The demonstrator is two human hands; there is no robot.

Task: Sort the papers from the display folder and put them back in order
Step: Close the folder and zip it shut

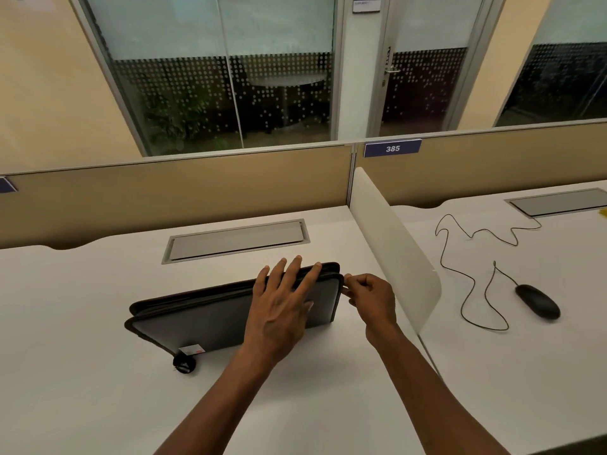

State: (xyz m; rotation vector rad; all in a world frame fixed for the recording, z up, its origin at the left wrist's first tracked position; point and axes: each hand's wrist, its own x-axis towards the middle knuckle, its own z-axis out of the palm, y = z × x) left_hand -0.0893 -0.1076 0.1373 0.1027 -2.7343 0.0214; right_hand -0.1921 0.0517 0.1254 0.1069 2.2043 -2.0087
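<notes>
head view: i'm looking down at a flat grey display folder with a dark zipped edge [203, 315], lying closed on the white desk [82, 372] at centre. left hand [279, 310] lies on top of the folder's right part, fingers straight and spread, pressing the cover, gripping nothing. right hand [371, 298] sits at three o'clock of the folder's far right corner, fingertips pinching something small at the zip edge, likely the zip pull; too small to say for sure. small black round tag [184, 363] lies at seven o'clock, touching the folder's near edge. white curved divider panel [394, 244] stands just right of the hands. black corded mouse [537, 301] rests on the neighbouring desk at three o'clock.
</notes>
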